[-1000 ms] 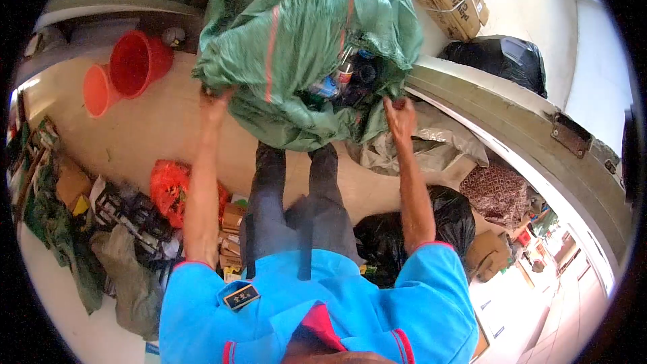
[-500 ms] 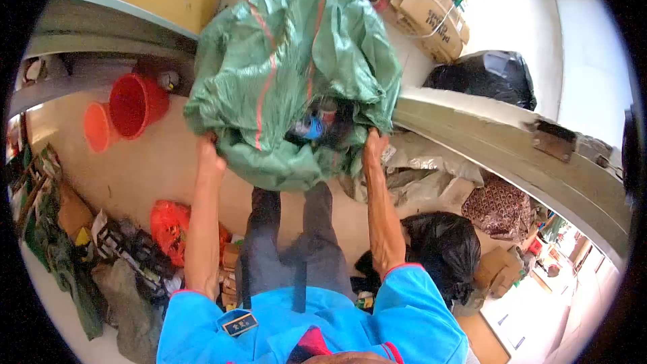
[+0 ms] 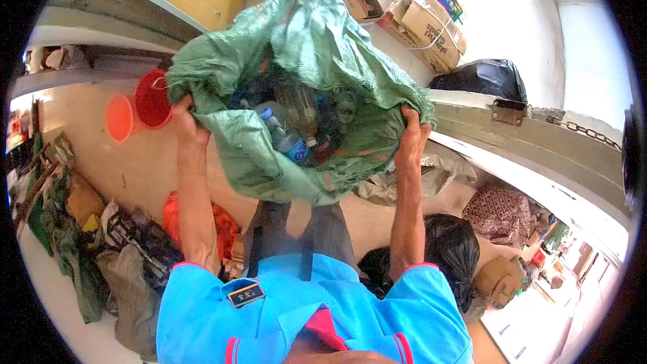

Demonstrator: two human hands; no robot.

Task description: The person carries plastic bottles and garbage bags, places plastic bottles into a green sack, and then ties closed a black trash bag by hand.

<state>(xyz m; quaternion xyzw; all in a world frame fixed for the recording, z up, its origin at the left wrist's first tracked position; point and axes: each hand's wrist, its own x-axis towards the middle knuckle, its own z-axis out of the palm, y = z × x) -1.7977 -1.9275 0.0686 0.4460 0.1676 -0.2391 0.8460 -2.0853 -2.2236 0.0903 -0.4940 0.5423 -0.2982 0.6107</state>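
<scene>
A large green woven sack is held up in front of me with its mouth spread wide. My left hand grips the sack's rim on the left side, fingers wrapped in the fabric. On the opposite side, my right hand clutches the rim too. Inside the opening lie several plastic bottles, among them a clear bottle with a blue cap and label and a larger clear bottle. Shadow hides the sack's deeper contents.
Two red buckets stand at left. A metal-edged ledge runs along the right, with a black bag and a cardboard box beyond it. Another black bag and a patterned sack lie at lower right.
The sack's mouth has opened wider, and the bottles inside now show clearly. My hands have moved farther apart, the left one leftward and up, the right one rightward.
</scene>
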